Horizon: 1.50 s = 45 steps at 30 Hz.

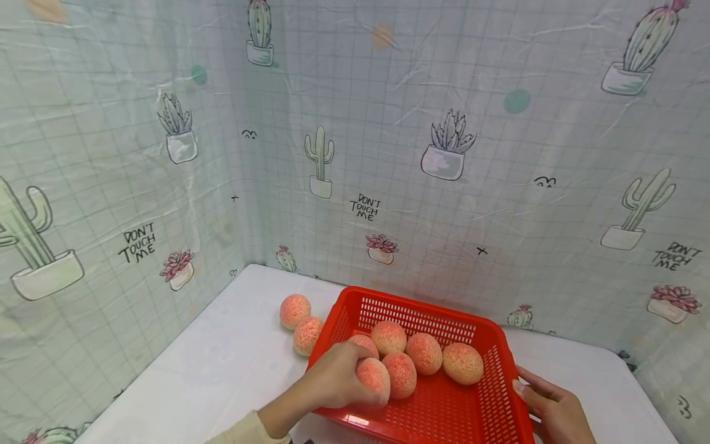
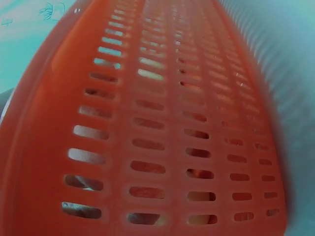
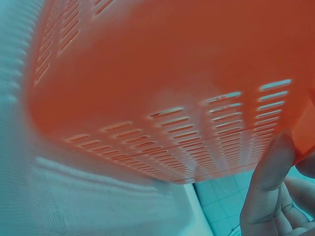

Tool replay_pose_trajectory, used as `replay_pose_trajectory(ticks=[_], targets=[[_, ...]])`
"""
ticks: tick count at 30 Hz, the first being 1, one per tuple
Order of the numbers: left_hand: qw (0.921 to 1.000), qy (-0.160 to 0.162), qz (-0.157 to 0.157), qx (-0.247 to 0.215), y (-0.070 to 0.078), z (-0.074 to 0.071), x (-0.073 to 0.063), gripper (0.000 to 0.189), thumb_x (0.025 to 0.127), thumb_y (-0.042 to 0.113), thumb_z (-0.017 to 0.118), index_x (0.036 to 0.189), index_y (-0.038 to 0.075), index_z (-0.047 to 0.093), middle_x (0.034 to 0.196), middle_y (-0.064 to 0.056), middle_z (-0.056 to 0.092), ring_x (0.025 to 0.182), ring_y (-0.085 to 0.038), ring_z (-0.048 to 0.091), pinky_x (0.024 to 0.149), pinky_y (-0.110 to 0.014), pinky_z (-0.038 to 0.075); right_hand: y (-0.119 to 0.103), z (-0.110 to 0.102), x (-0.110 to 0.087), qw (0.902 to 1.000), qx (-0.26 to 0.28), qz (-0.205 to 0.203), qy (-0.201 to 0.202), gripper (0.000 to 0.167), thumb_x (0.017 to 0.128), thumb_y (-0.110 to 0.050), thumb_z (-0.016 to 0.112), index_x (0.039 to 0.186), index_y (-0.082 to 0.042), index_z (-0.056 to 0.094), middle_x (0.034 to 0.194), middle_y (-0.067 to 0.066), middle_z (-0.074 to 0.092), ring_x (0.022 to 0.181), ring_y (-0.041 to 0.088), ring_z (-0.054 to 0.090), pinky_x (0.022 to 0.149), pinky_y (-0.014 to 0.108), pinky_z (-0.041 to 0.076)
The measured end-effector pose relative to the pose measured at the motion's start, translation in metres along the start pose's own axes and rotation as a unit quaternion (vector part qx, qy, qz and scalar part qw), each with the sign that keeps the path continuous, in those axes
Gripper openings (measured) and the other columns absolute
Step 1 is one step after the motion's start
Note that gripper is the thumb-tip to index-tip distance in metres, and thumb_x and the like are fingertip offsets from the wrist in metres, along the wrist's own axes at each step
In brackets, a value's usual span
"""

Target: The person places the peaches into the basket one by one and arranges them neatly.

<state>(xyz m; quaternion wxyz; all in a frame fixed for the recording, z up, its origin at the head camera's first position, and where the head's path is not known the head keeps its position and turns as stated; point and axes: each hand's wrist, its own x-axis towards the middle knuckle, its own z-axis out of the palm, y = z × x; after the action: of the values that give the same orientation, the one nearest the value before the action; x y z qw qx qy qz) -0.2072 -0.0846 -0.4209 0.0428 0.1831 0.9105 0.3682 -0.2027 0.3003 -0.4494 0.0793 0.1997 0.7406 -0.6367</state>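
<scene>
My left hand (image 1: 342,377) reaches over the near left side of a red plastic basket (image 1: 444,425) and grips a pink-and-yellow speckled peach (image 1: 374,376). Inside, several more peaches sit close together, one (image 1: 399,374) right beside the held one and another (image 1: 463,364) farther right. My right hand (image 1: 557,410) holds the basket's right rim, its thumb on top and fingers outside. In the right wrist view the fingers (image 3: 268,191) pinch the edge. The slotted basket wall (image 2: 167,113) fills the left wrist view and hides the left hand's grip.
Two peaches, one (image 1: 295,311) behind the other (image 1: 307,336), lie on the white table (image 1: 222,357) just outside the basket's left wall. A cactus-printed curtain (image 1: 388,123) hangs behind the table and along its left side.
</scene>
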Motion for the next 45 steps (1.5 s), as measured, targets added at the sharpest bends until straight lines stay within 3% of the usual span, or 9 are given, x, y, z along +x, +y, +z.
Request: replay_pose_trajectory(ticks=[7,11,15,21,28,31,37,41,45], targets=[[0.9999,-0.009,-0.002,0.015,-0.002,0.002,0.002,0.033,0.061,0.037,0.096,0.076,0.028,0.068,0.078,0.011,0.056,0.080,-0.009,0.050,0.069,-0.027,0.046,0.000,0.000,0.000,1.0000,0.006,0.000,0.002,0.074,0.103,-0.025,0.065,0.162,-0.002,0.027,0.157,0.030,0.043,0.088,0.014,0.074,0.087,0.051,0.064],[0.9997,-0.016,-0.004,0.020,-0.002,0.004,0.002,0.033,0.060,0.033,0.095,0.072,0.026,0.065,0.076,0.011,0.053,0.077,-0.008,0.048,0.066,-0.026,0.045,0.000,-0.001,-0.001,0.9999,0.016,0.004,0.005,0.074,0.103,-0.023,0.066,0.162,-0.002,0.027,0.143,0.029,0.061,0.088,0.015,0.074,0.086,0.052,0.064],[0.9993,-0.023,-0.007,0.030,-0.002,0.005,0.001,0.033,0.060,0.032,0.096,0.078,0.025,0.070,0.080,0.010,0.054,0.079,-0.009,0.048,0.069,-0.026,0.045,-0.001,0.000,-0.003,0.9996,0.027,0.009,0.007,0.074,0.103,-0.022,0.066,0.162,-0.002,0.027,0.128,0.021,0.072,0.087,0.016,0.074,0.086,0.052,0.064],[0.9982,-0.021,-0.019,0.052,-0.002,0.007,0.002,0.044,0.058,0.038,0.098,0.092,0.022,0.076,0.093,0.009,0.055,0.084,-0.009,0.050,0.076,-0.027,0.049,0.000,0.000,-0.003,0.9993,0.033,0.012,0.012,0.074,0.103,-0.020,0.066,0.163,-0.001,0.026,0.125,0.019,0.073,0.087,0.015,0.073,0.086,0.053,0.064],[0.9985,-0.021,-0.030,0.040,-0.003,0.007,0.000,0.040,0.064,0.037,0.098,0.083,0.018,0.068,0.087,0.005,0.052,0.080,-0.013,0.047,0.068,-0.028,0.042,0.000,0.002,-0.004,0.9994,0.030,0.012,0.016,0.074,0.103,-0.019,0.066,0.162,-0.001,0.026,0.126,0.021,0.072,0.086,0.016,0.073,0.086,0.054,0.064],[0.9988,-0.012,-0.020,0.044,-0.003,0.006,0.000,0.039,0.065,0.037,0.098,0.085,0.019,0.069,0.085,0.007,0.053,0.079,-0.011,0.047,0.069,-0.027,0.041,0.000,0.002,-0.003,0.9993,0.030,0.013,0.018,0.074,0.103,-0.018,0.066,0.162,-0.001,0.026,0.124,0.021,0.073,0.086,0.016,0.074,0.085,0.054,0.064],[0.9989,0.014,0.021,0.038,-0.004,0.004,-0.001,0.040,0.068,0.029,0.095,0.072,0.018,0.057,0.075,0.008,0.041,0.073,-0.008,0.038,0.062,-0.025,0.032,0.000,0.002,-0.002,0.9994,0.024,0.011,0.022,0.072,0.103,-0.018,0.065,0.162,0.000,0.027,0.126,0.024,0.071,0.085,0.017,0.075,0.084,0.054,0.064],[0.9981,0.038,0.048,0.001,-0.004,-0.005,-0.006,0.029,0.074,0.028,0.091,0.091,0.017,0.070,0.091,0.005,0.062,0.085,-0.010,0.056,0.073,-0.025,0.048,0.000,0.002,-0.001,0.9993,0.025,0.016,0.021,0.073,0.103,-0.018,0.065,0.162,0.000,0.027,0.123,0.022,0.073,0.086,0.020,0.076,0.084,0.055,0.064],[0.9941,0.054,0.050,-0.080,-0.009,-0.022,-0.013,0.046,0.082,0.033,0.088,0.120,0.011,0.073,0.120,-0.006,0.070,0.110,-0.026,0.068,0.091,-0.040,0.063,0.001,0.000,0.000,0.9994,0.026,0.018,0.016,0.074,0.103,-0.019,0.067,0.162,-0.001,0.027,0.122,0.021,0.073,0.087,0.022,0.076,0.084,0.056,0.064]])
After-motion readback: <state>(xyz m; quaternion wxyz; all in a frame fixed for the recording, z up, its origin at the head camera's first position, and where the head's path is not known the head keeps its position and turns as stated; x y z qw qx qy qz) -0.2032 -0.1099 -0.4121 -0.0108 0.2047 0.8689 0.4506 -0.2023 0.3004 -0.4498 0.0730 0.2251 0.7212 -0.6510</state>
